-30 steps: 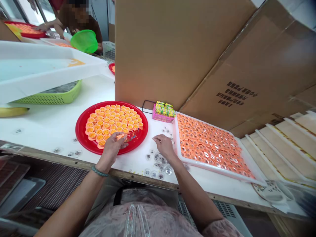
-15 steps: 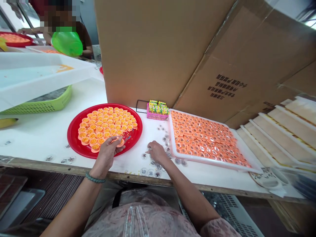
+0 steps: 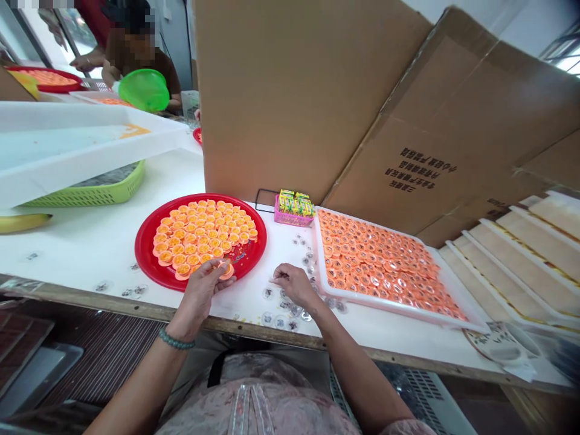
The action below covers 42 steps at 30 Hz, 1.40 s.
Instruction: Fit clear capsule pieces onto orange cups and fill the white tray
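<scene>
My left hand (image 3: pixel 206 287) is closed on a small round orange piece (image 3: pixel 225 270), held over the front right edge of a red round tray (image 3: pixel 154 275). Many similar orange pieces with yellow centres (image 3: pixel 199 226) lie in that tray. To the right, my right hand (image 3: pixel 292 283) has thumb and fingers pinched just above the white table; a thin clear edge shows at the fingertips, most likely one of the clear printed discs. More clear discs (image 3: pixel 281 321) are scattered under and around this hand. A white tray (image 3: pixel 385 296) beside it holds rows of orange pieces with clear printed tops (image 3: pixel 371 254).
Behind the trays stands a large cardboard sheet (image 3: pixel 290 103). A pink basket (image 3: pixel 293 220) of yellow-green packets sits against it. At left are a white bin (image 3: pixel 167 130), a green basket (image 3: pixel 109 192) and a banana (image 3: pixel 22 223). Stacked trays (image 3: pixel 521 254) and a cup (image 3: pixel 521 341) stand right. People work beyond.
The view has shifted slightly. My right hand has lifted a little from the discs, its fingers now drawn into a pinch. My left hand still holds the orange piece.
</scene>
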Available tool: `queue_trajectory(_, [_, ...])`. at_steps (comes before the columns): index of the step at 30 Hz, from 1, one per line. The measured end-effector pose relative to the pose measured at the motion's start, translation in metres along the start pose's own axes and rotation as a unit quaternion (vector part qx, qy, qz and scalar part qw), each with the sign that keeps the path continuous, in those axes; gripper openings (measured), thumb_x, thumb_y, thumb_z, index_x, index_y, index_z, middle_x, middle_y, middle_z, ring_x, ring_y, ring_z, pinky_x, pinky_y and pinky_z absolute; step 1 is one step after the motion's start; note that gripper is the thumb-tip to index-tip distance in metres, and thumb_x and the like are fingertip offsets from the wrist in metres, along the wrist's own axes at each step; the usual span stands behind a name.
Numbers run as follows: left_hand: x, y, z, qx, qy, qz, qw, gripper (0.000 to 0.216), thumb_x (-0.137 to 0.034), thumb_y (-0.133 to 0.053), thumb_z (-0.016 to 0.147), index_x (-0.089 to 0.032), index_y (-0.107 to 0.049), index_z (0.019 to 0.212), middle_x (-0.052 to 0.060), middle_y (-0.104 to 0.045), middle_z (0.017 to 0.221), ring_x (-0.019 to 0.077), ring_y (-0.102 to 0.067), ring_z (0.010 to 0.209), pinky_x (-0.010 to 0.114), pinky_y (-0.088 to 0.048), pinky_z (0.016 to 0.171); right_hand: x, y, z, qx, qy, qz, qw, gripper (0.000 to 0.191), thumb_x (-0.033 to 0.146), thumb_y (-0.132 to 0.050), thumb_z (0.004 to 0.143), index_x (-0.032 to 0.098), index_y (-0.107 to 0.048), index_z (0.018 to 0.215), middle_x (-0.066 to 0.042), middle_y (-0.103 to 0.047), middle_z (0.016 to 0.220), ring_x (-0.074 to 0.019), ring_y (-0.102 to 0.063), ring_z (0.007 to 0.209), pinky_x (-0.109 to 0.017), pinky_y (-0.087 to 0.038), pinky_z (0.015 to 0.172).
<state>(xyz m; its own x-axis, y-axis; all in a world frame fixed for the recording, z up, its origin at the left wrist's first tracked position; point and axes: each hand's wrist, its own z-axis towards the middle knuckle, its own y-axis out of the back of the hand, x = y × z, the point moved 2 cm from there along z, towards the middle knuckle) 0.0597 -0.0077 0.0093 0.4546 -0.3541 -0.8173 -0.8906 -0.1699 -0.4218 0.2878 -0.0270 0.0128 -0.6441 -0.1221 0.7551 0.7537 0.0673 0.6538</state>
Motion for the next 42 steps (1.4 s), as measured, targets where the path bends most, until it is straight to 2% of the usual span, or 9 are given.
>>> queue_trajectory(2, [0.002, 0.0, -0.002, 0.015, 0.009, -0.002, 1.0, 0.022, -0.02, -0.073, 0.068, -0.014, -0.062, 0.086, 0.003, -0.066, 0.077, 0.0158, -0.066, 0.063, 0.025, -0.057, 0.062, 0.008, -0.002, 0.0, -0.007, 0.006, 0.118, 0.993, 0.017, 0.018, -0.059, 0.078, 0.019, -0.066, 0.094, 0.002, -0.056, 0.071, -0.0113, -0.051, 0.067, -0.023, -0.038, 0.065])
queue_trajectory(4, [0.002, 0.0, -0.003, 0.022, 0.017, -0.011, 1.0, 0.022, -0.021, -0.073, 0.068, -0.014, -0.063, 0.086, 0.004, -0.067, 0.078, 0.0158, -0.066, 0.065, 0.026, -0.057, 0.064, 0.016, -0.006, 0.0, -0.009, 0.005, 0.191, 0.982, 0.023, 0.022, -0.06, 0.078, 0.02, -0.067, 0.099, 0.001, -0.058, 0.075, -0.0116, -0.052, 0.071, -0.024, -0.04, 0.068])
queue_trajectory(8, [0.002, 0.0, -0.004, 0.033, 0.026, -0.032, 0.999, 0.02, -0.022, -0.07, 0.072, -0.013, -0.065, 0.089, 0.006, -0.068, 0.083, 0.0166, -0.067, 0.068, 0.028, -0.057, 0.068, 0.027, -0.015, 0.004, -0.028, -0.027, 0.289, 0.957, 0.017, 0.029, -0.066, 0.073, 0.02, -0.07, 0.087, -0.001, -0.063, 0.078, -0.0131, -0.056, 0.075, -0.027, -0.043, 0.074])
queue_trajectory(12, [0.003, 0.003, -0.004, 0.03, 0.028, -0.043, 0.998, 0.017, -0.021, -0.066, 0.076, -0.013, -0.065, 0.091, 0.008, -0.069, 0.088, 0.0184, -0.068, 0.074, 0.03, -0.057, 0.07, 0.036, -0.022, 0.006, -0.029, -0.054, 0.361, 0.931, 0.016, 0.03, -0.07, 0.069, 0.019, -0.066, 0.08, 0.001, -0.062, 0.067, -0.0115, -0.056, 0.064, -0.025, -0.045, 0.064])
queue_trajectory(17, [0.005, 0.004, -0.003, 0.049, 0.028, -0.041, 0.998, 0.018, -0.024, -0.064, 0.078, -0.013, -0.065, 0.093, 0.01, -0.069, 0.092, 0.019, -0.068, 0.078, 0.029, -0.057, 0.071, 0.048, -0.028, 0.01, -0.007, -0.044, 0.398, 0.916, 0.028, 0.03, -0.072, 0.067, 0.019, -0.065, 0.092, 0.002, -0.062, 0.07, -0.0115, -0.058, 0.063, -0.026, -0.047, 0.062])
queue_trajectory(21, [0.006, 0.0, -0.006, 0.063, 0.017, -0.052, 0.997, 0.02, -0.023, -0.063, 0.078, -0.013, -0.066, 0.094, 0.009, -0.068, 0.093, 0.0178, -0.066, 0.08, 0.028, -0.056, 0.073, 0.055, -0.032, 0.014, 0.007, -0.054, 0.39, 0.919, 0.024, 0.031, -0.073, 0.066, 0.017, -0.068, 0.084, 0.001, -0.063, 0.068, -0.0117, -0.059, 0.062, -0.026, -0.049, 0.063])
queue_trajectory(27, [0.013, -0.01, -0.01, 0.065, -0.002, -0.066, 0.996, 0.026, -0.026, -0.07, 0.071, -0.014, -0.066, 0.094, 0.006, -0.067, 0.09, 0.0148, -0.064, 0.077, 0.028, -0.055, 0.076, 0.059, -0.041, 0.018, -0.008, -0.095, 0.401, 0.911, 0.03, 0.034, -0.078, 0.06, 0.016, -0.064, 0.079, 0.002, -0.062, 0.069, -0.0117, -0.061, 0.06, -0.026, -0.051, 0.062])
queue_trajectory(34, [0.023, -0.016, -0.011, 0.066, -0.026, -0.065, 0.995, 0.033, -0.031, -0.074, 0.067, -0.017, -0.065, 0.095, 0.005, -0.068, 0.093, 0.0155, -0.065, 0.077, 0.032, -0.054, 0.079, 0.053, -0.057, 0.019, -0.05, -0.141, 0.459, 0.876, 0.033, 0.037, -0.077, 0.061, 0.015, -0.062, 0.082, 0.001, -0.062, 0.075, -0.0091, -0.06, 0.057, -0.022, -0.05, 0.057])
queue_trajectory(42, [0.028, -0.018, -0.007, 0.065, -0.042, -0.041, 0.996, 0.036, -0.035, -0.073, 0.067, -0.016, -0.065, 0.096, 0.005, -0.069, 0.09, 0.0187, -0.065, 0.08, 0.035, -0.053, 0.08, 0.054, -0.059, 0.016, -0.06, -0.116, 0.437, 0.89, 0.029, 0.037, -0.075, 0.063, 0.017, -0.065, 0.08, 0.0, -0.063, 0.076, -0.0096, -0.058, 0.059, -0.025, -0.052, 0.06])
